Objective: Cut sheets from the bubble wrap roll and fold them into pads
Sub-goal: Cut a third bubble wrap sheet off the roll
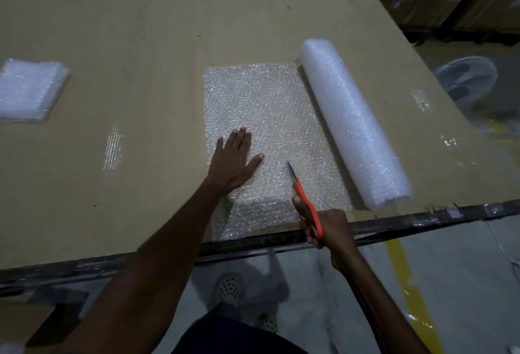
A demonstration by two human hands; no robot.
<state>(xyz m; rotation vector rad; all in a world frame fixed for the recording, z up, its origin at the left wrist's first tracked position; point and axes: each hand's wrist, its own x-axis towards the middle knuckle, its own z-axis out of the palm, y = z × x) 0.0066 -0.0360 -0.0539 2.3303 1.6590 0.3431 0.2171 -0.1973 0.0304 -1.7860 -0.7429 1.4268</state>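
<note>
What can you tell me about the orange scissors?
The scissors have bright orange handles and thin grey metal blades that look nearly closed. The right hand holds the handles at the table's near edge. The blades point away from the person, over the unrolled bubble wrap sheet, between the flat left hand and the bubble wrap roll.
</note>
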